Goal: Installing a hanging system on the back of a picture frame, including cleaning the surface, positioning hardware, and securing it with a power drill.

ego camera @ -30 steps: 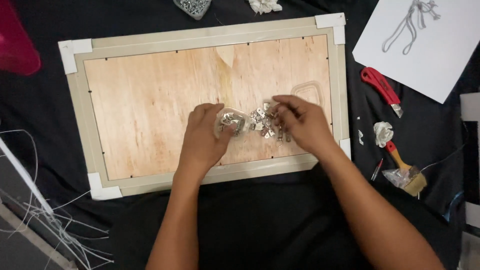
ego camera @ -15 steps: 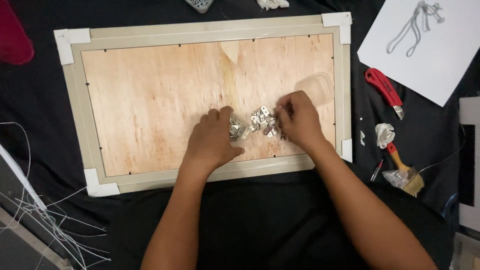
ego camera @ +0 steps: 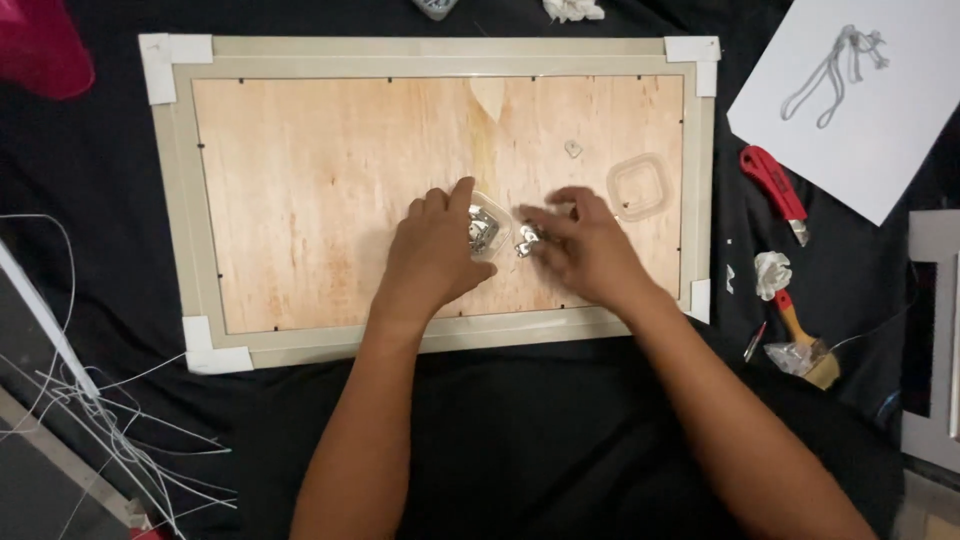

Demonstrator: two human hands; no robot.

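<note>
A picture frame lies face down, its plywood backing (ego camera: 330, 190) up and its pale border (ego camera: 165, 190) taped at the corners. My left hand (ego camera: 435, 255) grips a small clear plastic tub (ego camera: 487, 228) of shiny metal clips on the backing. My right hand (ego camera: 580, 245) rests beside it, fingertips pinching a few loose metal clips (ego camera: 527, 238). One single metal piece (ego camera: 572, 148) lies apart, farther up the board. The tub's clear square lid (ego camera: 637, 186) sits to the right of my right hand.
A white sheet with a wire on it (ego camera: 850, 95) lies at top right. Below it are a red-handled cutter (ego camera: 772, 190), a crumpled white wad (ego camera: 771, 272) and a brush with a red handle (ego camera: 803, 340). Thin white cords (ego camera: 80, 400) trail at lower left. A pink object (ego camera: 40, 50) sits top left.
The pile of loose clips between my hands has shrunk, with most now in the tub under my left hand. My right hand moved off the lid, which now shows fully.
</note>
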